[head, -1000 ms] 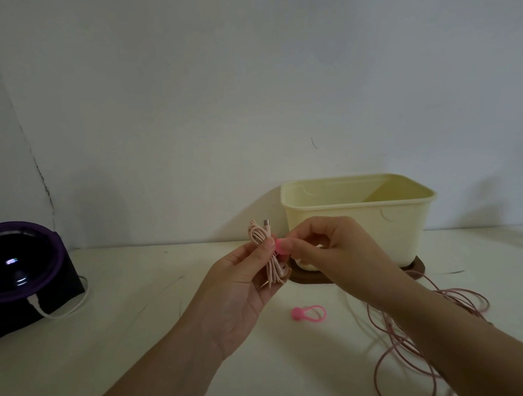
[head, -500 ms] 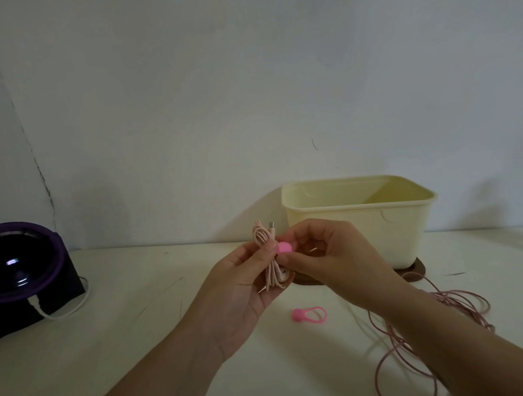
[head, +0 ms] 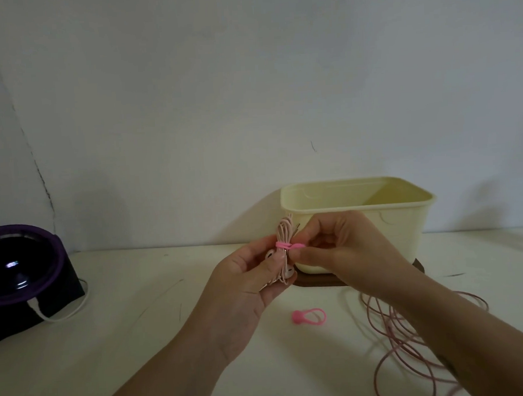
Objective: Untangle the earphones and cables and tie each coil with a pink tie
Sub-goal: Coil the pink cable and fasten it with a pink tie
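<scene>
My left hand (head: 246, 285) holds a small coil of pale pink earphones (head: 284, 231) upright above the table, white earbuds showing near my thumb. A pink tie (head: 287, 245) is wrapped around the middle of the coil. My right hand (head: 341, 248) pinches the free end of that tie, stretched to the right. A second pink tie (head: 308, 316) lies looped on the table below my hands. A long pink cable (head: 410, 341) sprawls in loose tangled loops on the table at the right, partly hidden by my right forearm.
A cream plastic tub (head: 406, 217) stands on a dark brown base (head: 316, 281) just behind my hands, against the wall. At the far left sits a black and purple device (head: 18, 271) with a white cord (head: 63, 314) plugged in.
The pink tie, earlier a round knob pinched at the coil's side, is now wrapped around the earphone coil, and my right hand has pulled its end to the right.
</scene>
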### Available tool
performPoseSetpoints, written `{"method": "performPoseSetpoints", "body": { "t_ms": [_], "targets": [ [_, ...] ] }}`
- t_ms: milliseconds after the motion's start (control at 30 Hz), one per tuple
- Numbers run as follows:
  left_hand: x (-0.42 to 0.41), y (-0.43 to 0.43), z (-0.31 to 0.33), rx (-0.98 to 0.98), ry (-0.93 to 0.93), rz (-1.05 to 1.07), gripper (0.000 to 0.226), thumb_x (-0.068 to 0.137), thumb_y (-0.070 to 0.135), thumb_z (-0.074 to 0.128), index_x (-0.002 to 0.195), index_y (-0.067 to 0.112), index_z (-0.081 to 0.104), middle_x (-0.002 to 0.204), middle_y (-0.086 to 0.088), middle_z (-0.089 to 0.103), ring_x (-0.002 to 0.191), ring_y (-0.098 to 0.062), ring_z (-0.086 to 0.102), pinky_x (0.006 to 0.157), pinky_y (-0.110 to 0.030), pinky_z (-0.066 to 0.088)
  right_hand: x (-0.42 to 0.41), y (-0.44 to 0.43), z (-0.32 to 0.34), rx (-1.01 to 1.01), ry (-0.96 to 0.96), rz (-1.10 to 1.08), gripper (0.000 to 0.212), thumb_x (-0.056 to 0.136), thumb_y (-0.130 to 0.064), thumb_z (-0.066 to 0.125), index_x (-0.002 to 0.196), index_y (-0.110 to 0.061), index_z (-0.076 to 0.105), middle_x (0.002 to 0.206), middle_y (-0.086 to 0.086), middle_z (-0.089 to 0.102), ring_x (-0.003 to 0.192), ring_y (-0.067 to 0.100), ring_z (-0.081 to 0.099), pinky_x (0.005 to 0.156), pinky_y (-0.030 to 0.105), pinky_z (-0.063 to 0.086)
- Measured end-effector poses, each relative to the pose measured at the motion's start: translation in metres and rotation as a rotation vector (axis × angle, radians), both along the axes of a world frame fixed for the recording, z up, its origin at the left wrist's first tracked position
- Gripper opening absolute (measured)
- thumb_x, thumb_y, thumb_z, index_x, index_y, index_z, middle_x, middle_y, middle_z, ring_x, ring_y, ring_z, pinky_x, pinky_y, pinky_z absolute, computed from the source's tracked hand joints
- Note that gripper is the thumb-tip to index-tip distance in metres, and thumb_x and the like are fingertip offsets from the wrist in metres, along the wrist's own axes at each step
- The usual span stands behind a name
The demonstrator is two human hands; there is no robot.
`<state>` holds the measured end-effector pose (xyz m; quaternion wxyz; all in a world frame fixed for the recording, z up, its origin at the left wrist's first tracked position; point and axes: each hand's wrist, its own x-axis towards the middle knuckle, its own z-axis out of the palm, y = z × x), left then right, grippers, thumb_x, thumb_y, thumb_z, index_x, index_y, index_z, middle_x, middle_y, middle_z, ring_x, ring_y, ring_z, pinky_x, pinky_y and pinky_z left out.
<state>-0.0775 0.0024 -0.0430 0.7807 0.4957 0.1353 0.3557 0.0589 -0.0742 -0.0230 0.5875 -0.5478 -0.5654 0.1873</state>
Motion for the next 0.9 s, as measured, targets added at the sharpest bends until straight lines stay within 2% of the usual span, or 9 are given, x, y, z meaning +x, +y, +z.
{"method": "performPoseSetpoints", "body": {
  "t_ms": [167,233,300,367,500,567,667,800,900],
  "targets": [
    [0.0,-0.001,0.0,0.099,0.041,0.125,0.022,0.074,0.003,0.063,0.093,0.011,0.07,0.088,-0.006,0.072,0.071,-0.012,0.067,0.067,-0.025,0.057,-0.009,0.003,-0.005,-0.02,0.209,0.014,0.015,0.072,-0.004,0.078,0.063,-0.011,0.07,0.068,0.024,0.062,0.068,0.03,0.046,0.068,0.042,0.036],
    [-0.002,-0.001,0.0,0.131,0.065,0.152,0.019,0.08,0.004,0.06,0.095,0.012,0.07,0.085,-0.005,0.071,0.07,-0.01,0.065,0.068,-0.025,0.057,-0.014,0.002,-0.007,-0.022,0.272,0.014,0.011,0.068,-0.015,0.079,0.067,-0.007,0.072,0.072,0.028,0.062,0.068,0.029,0.047,0.071,0.045,0.04],
    [-0.003,0.001,0.001,0.135,0.079,0.149,0.02,0.077,0.012,0.062,0.094,0.012,0.072,0.08,-0.007,0.066,0.067,-0.008,0.061,0.066,-0.023,0.056,-0.014,0.0,-0.005,-0.061,0.214,0.026,0.022,0.064,-0.03,0.077,0.072,-0.01,0.074,0.081,0.03,0.066,0.07,0.029,0.052,0.076,0.046,0.045],
    [-0.004,0.002,0.004,0.105,0.086,0.13,0.018,0.069,0.018,0.064,0.083,0.015,0.076,0.077,-0.007,0.064,0.064,-0.007,0.058,0.059,-0.02,0.054,-0.009,0.0,-0.001,-0.109,0.145,0.041,0.031,0.06,-0.042,0.076,0.073,-0.014,0.074,0.085,0.021,0.071,0.075,0.027,0.061,0.084,0.042,0.052],
    [-0.005,0.002,0.01,0.06,0.187,0.008,0.019,0.068,0.018,0.065,0.084,0.01,0.071,0.065,-0.003,0.06,0.051,-0.005,0.047,0.048,-0.017,0.04,0.001,-0.002,0.003,-0.147,0.139,0.063,0.052,0.051,-0.045,0.078,0.095,-0.02,0.065,0.088,0.004,0.068,0.073,0.017,0.066,0.081,0.039,0.057],
    [-0.005,0.001,0.01,0.037,0.241,-0.042,0.017,0.07,0.018,0.063,0.084,0.009,0.067,0.061,-0.002,0.057,0.05,-0.005,0.042,0.045,-0.016,0.035,-0.003,-0.003,0.004,-0.201,0.081,0.124,0.04,0.057,-0.039,0.077,0.094,-0.027,0.069,0.087,0.01,0.07,0.073,0.02,0.064,0.085,0.048,0.054],
    [-0.005,-0.002,0.009,0.019,0.239,-0.053,0.024,0.063,0.027,0.066,0.078,0.009,0.062,0.059,-0.002,0.052,0.049,-0.006,0.041,0.042,-0.016,0.032,-0.006,-0.005,0.006,-0.184,0.078,0.129,0.023,0.062,-0.032,0.076,0.081,-0.02,0.074,0.085,0.023,0.07,0.074,0.027,0.063,0.087,0.063,0.047],
    [-0.007,-0.001,0.01,0.06,0.244,-0.081,0.029,0.059,0.033,0.068,0.077,0.012,0.058,0.062,-0.001,0.055,0.053,-0.007,0.049,0.048,-0.018,0.037,-0.001,-0.008,0.009,-0.185,0.122,0.19,0.023,0.065,-0.026,0.076,0.084,-0.013,0.074,0.078,0.02,0.069,0.071,0.022,0.063,0.089,0.057,0.048],
    [-0.01,0.0,0.012,0.062,0.249,-0.145,0.018,0.069,0.019,0.075,0.069,0.014,0.058,0.064,-0.001,0.063,0.057,-0.008,0.057,0.055,-0.022,0.044,0.001,-0.01,0.012,-0.218,0.148,0.283,0.018,0.067,-0.024,0.077,0.083,-0.017,0.076,0.078,0.017,0.068,0.071,0.022,0.062,0.091,0.054,0.045]
  ]
}}
